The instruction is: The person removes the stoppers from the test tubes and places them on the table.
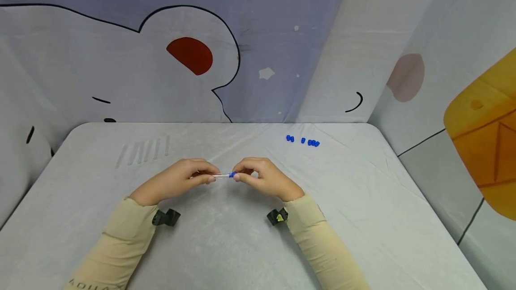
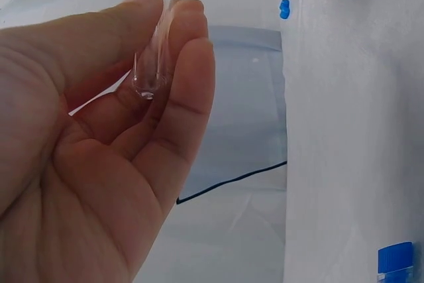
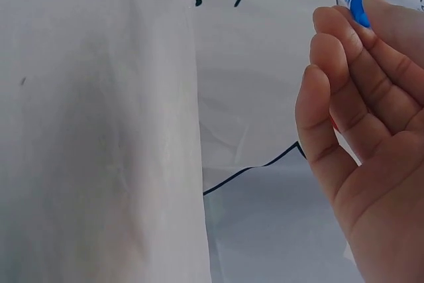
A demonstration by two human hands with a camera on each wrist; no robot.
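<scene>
Above the middle of the table, my left hand (image 1: 183, 178) pinches a clear test tube (image 1: 221, 176) between thumb and fingers. The tube lies roughly level, its rounded bottom towards the left palm, as the left wrist view shows. A blue cap (image 1: 232, 175) is at the tube's right end. My right hand (image 1: 264, 176) pinches this cap between thumb and forefinger; in the right wrist view the cap (image 3: 358, 8) sits at the tube's mouth. How far it is pushed on cannot be told.
Several clear tubes (image 1: 148, 150) lie in a row at the table's back left. Several loose blue caps (image 1: 313, 142) lie at the back right. Another blue-capped tube (image 2: 395, 260) shows in the left wrist view's lower corner. A printed curtain (image 1: 274, 48) stands behind the white table (image 1: 383, 200).
</scene>
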